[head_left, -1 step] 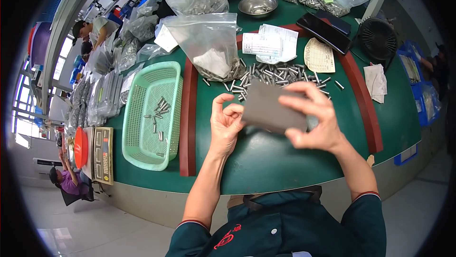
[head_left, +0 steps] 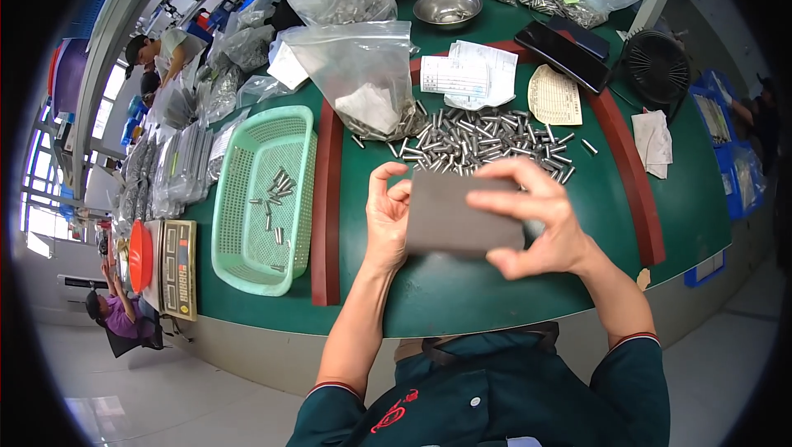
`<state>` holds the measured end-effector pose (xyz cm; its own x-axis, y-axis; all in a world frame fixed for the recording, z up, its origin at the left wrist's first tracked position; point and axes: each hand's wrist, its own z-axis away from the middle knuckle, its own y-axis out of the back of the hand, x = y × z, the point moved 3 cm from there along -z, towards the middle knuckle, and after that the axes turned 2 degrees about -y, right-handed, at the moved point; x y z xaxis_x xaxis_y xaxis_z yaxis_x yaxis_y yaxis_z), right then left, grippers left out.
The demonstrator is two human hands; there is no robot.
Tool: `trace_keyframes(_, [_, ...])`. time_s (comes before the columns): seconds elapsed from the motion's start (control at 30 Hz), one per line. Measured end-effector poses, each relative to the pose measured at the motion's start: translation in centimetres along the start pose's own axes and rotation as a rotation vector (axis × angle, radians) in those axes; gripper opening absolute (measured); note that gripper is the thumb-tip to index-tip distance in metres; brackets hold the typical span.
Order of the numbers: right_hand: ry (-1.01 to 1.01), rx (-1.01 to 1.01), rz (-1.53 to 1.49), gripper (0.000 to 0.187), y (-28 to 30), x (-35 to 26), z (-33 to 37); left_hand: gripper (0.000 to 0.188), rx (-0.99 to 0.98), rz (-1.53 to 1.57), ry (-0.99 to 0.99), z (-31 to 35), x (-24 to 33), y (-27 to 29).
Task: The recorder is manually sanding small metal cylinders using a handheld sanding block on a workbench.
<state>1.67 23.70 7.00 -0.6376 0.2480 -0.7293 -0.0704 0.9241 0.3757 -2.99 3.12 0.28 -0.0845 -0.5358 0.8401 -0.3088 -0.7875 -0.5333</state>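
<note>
A dark grey-brown rectangular block (head_left: 462, 214) is held up over the near part of the green table. My right hand (head_left: 544, 220) is closed on it, with fingers on its face and the thumb at its lower right edge. At the block's left edge, my left hand (head_left: 389, 212) has its fingers curled in. The block covers its fingertips, so whatever they pinch is hidden. Just beyond the block lies a heap of short shiny metal pins (head_left: 487, 137). A green perforated basket (head_left: 305, 191) on the left holds several more pins (head_left: 280, 187).
Dark red strips (head_left: 327, 224) border the work area on both sides. Behind the heap stand a clear bag of parts (head_left: 363, 67) and a steel bowl (head_left: 447, 9). Paper slips (head_left: 466, 77), a black phone (head_left: 563, 57) and a black fan (head_left: 656, 67) lie farther right. Other people (head_left: 124, 319) are at left.
The block has come slightly lower and to the left, and sits more level. My right hand has moved left with it. More of the pin heap shows.
</note>
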Motion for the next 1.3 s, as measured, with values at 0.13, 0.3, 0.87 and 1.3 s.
trace_keyframes(0.13, [-0.243,0.257,0.627,0.048,2.6,2.6,0.1,0.054,-0.084,-0.121,-0.189,0.0,0.5,0.4])
trace_keyframes(0.3, [-0.182,-0.052,-0.072,0.053,0.5,0.4,0.3,0.056,-0.007,-0.066,-0.118,0.0,-0.2,-0.2])
trace_keyframes(0.87, [0.306,0.044,0.242,0.057,-3.3,-0.9,0.9,0.005,-0.080,0.091,0.106,0.1,-1.0,-0.3])
trace_keyframes(1.3, [0.000,0.344,0.567,0.054,0.0,2.9,0.1,0.015,-0.194,0.188,0.102,0.6,-1.0,0.3])
